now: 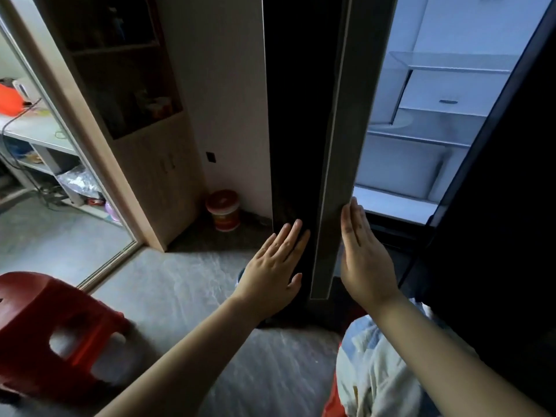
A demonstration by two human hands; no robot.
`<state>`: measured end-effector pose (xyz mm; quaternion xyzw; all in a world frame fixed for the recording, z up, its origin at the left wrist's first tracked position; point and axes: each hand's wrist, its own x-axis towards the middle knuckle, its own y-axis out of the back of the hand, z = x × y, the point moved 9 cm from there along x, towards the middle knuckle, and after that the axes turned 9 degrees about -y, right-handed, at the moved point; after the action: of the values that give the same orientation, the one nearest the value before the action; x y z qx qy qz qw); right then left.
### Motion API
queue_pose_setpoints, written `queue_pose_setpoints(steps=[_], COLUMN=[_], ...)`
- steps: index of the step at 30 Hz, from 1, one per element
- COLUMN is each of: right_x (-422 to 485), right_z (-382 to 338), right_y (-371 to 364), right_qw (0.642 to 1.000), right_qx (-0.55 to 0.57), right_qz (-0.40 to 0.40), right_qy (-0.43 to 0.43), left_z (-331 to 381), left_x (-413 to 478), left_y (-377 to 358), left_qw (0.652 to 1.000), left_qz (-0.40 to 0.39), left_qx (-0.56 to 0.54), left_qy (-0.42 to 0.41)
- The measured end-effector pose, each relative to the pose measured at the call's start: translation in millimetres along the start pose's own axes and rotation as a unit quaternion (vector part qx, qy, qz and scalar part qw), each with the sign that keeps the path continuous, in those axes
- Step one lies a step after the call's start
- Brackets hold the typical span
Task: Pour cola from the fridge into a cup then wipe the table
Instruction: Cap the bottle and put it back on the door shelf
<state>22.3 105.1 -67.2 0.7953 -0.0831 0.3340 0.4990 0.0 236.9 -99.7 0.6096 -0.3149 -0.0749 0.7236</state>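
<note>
I see the fridge door [304,145] edge-on, with my left hand [275,266] spread flat on its dark outer face. My right hand [365,254], fingers straight, rests open against its inner side; beyond the door, the lit fridge shelves [433,136] show no cola

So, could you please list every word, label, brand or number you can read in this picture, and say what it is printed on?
No text can be read anywhere in this view.
The small tub with the red lid on the floor beside the fridge door has an orange band that may carry print: too blurred to read.
The fridge drawer shows only a dark handle mark, no lettering.
The items on the cupboard shelves: too dark to tell.
</note>
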Motion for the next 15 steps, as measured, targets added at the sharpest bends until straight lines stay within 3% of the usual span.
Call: queue_pose_setpoints(steps=[5, 10, 15], right_x=[-3.8, 4.2, 36.2], right_z=[37.9, 30.2, 45.2], right_y=[26.0, 50.9, 73.1], right_qw=[0.998, 0.996, 0.994], right_qx=[0.006, 0.031, 0.025], right_qz=[0.041, 0.063, 0.060], right_qy=[-0.057, 0.061, 0.088], left_z=[9.8, 36.0, 60.1], left_x=[20.0, 54.8, 91.5], left_y=[15.8, 0.3, -12.0], left_qw=[0.997, 0.998, 0.998], left_qz=[0.067, 0.021, 0.003], left_qx=[-0.032, -0.063, -0.039], left_qy=[0.031, -0.014, -0.058])
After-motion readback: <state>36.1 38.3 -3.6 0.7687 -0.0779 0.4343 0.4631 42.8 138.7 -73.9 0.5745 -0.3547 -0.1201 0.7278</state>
